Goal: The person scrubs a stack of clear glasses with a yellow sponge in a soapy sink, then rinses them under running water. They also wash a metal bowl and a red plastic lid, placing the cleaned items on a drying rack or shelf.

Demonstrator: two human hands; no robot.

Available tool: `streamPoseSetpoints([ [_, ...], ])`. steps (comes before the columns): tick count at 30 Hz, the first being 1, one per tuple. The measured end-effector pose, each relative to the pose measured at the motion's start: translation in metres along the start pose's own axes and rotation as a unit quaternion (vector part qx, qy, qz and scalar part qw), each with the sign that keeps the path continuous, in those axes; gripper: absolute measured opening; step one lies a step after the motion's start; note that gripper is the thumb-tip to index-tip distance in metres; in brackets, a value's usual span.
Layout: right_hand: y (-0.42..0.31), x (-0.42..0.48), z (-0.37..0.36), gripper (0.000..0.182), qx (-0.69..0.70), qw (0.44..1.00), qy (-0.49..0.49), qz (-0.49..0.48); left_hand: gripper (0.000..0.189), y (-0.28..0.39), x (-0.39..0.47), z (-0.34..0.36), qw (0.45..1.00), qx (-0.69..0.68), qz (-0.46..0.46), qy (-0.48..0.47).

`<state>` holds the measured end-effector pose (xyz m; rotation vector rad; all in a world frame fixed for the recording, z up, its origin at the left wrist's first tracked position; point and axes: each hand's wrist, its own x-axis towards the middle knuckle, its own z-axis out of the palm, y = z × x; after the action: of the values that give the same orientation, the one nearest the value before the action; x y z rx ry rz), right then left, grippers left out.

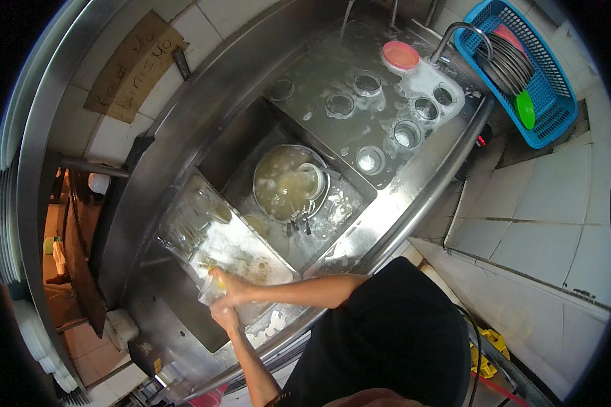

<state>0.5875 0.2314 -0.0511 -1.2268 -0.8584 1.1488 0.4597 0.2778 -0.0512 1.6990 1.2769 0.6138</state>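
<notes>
My left hand (225,314) is closed around the lower part of a clear drinking glass (210,292) above the left end of the steel sink. Against that glass, my right hand (237,289) grips a yellow sponge (219,278), mostly hidden by the fingers. Just beyond the hands, more clear glasses (186,219) lie on their sides in a foamy tray (265,241). In the middle basin stands a round metal pot (271,191) of cloudy water, with a white cup or ladle (313,180) in it.
Several glasses (339,105) stand in the water-filled right basin, near a pink round dish (400,55) and a curved faucet (455,31). A blue plastic basket (550,102) holds stacked plates (506,61) and a green piece. White plates line a shelf at far left. The steel sink rim (412,224) runs before me.
</notes>
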Motion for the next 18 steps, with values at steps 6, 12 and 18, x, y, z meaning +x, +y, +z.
streamPoseSetpoints([
  [6, -0.034, 0.039, -0.024, 0.078, 0.453, 0.851, -0.265, 0.035, 0.071, 0.058, -0.023, 0.018, 0.643, -0.638, -0.128, -0.404],
  [12, 0.023, 0.066, 0.010, 0.061, 0.284, 0.958, 0.018, -0.035, 0.068, 0.069, -0.022, 0.019, 0.845, -0.450, -0.172, -0.231],
  [18, 0.014, 0.035, -0.006, 0.050, 0.336, 0.913, -0.232, -0.008, 0.059, 0.040, -0.028, 0.013, 0.662, -0.630, -0.184, -0.362],
])
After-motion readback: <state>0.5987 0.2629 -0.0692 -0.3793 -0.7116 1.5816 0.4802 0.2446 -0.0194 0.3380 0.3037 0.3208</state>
